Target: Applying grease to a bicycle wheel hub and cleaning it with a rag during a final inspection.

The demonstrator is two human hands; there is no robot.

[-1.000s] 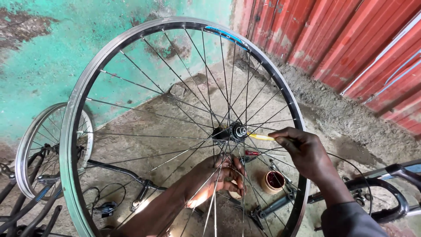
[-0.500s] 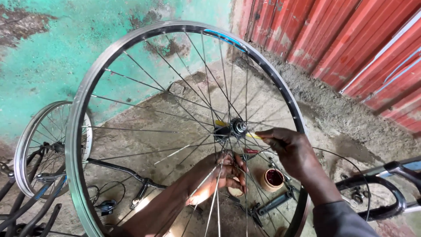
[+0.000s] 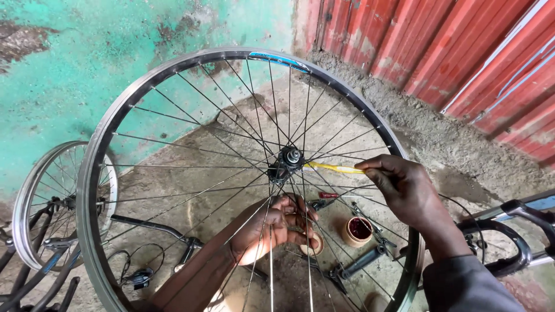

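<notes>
- Two hands work on one big bicycle wheel [image 3: 173, 86], standing upright on the concrete floor [image 3: 191, 156] near the green wall [image 3: 87, 63].
- The right hand [image 3: 404, 193] pinches a thin yellow stick [image 3: 335, 169] with its tip at the hub [image 3: 289, 157]. It could slip off and poke between the spokes [image 3: 231, 136].
- The left hand [image 3: 274, 228] reaches through below the hub, fingers curled; what they hold, I cannot tell. If it lets go, the wheel may tip.
- The small red-filled pot [image 3: 358, 230] on the floor could get knocked.

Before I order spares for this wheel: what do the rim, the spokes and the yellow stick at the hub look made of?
Rim: bare metal, likely aluminium, dull silver sheen. Spokes: thin steel-looking wire, grey, glinting. Yellow stick, pinched in the right hand: probably plastic, glossy and slightly translucent; hard to confirm. The left hand grips spokes below the hub.
</notes>
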